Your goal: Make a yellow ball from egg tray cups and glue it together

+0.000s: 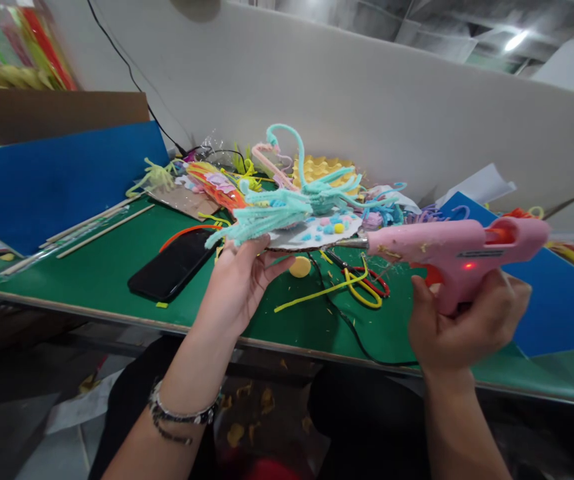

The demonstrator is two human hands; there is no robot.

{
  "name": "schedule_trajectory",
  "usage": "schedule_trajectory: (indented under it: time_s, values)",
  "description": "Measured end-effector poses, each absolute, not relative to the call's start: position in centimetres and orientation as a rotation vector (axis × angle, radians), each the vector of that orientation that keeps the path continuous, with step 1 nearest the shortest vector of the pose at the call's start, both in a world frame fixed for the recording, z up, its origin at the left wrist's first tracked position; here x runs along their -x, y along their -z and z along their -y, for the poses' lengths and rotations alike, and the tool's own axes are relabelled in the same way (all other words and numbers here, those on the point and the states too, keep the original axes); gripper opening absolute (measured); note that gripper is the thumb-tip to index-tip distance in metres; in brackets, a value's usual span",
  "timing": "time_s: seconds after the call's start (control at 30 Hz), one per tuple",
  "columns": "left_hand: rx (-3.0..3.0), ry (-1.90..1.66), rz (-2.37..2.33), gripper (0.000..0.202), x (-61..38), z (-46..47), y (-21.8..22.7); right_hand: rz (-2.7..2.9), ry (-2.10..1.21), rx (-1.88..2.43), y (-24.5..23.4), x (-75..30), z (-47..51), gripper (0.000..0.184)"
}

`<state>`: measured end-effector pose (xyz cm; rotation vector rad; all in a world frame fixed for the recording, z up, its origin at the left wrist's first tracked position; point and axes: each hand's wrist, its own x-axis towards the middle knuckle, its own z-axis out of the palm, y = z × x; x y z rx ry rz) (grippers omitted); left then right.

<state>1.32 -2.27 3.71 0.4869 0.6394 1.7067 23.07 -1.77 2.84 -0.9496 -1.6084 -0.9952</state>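
My left hand (pixel 247 277) pinches the near edge of a white cardboard base (pixel 291 237), holding it above the green table. Small blue, pink and yellow dots cover part of the base. On it stands a swan-like figure of mint pipe cleaners (pixel 287 207), its neck curving up, with a pink pipe-cleaner neck (pixel 269 163) facing it. A pink hot glue gun (pixel 431 240) sits in my right hand (pixel 471 323), its fingers wrapped round the handle. A red light glows on the gun. Its metal nozzle points left at the base's right edge; whether they touch I cannot tell.
A black phone (pixel 171 267) lies left of my left hand. Scissors with red and yellow handles (pixel 367 287), a yellow pipe cleaner (pixel 307 298) and a black cable (pixel 351 327) lie below the base. Blue boards (pixel 61 180) flank both sides; craft pieces pile up along the wall.
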Motion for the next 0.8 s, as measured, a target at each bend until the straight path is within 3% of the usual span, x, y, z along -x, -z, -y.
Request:
schedule_trajectory:
  time_s: [0.8]
  values:
    - [-0.506, -1.683, -0.627, 0.008, -1.18, 2.44, -3.71, 1.578, 1.036, 1.048, -2.76, -23.74, 1.44, 0.038]
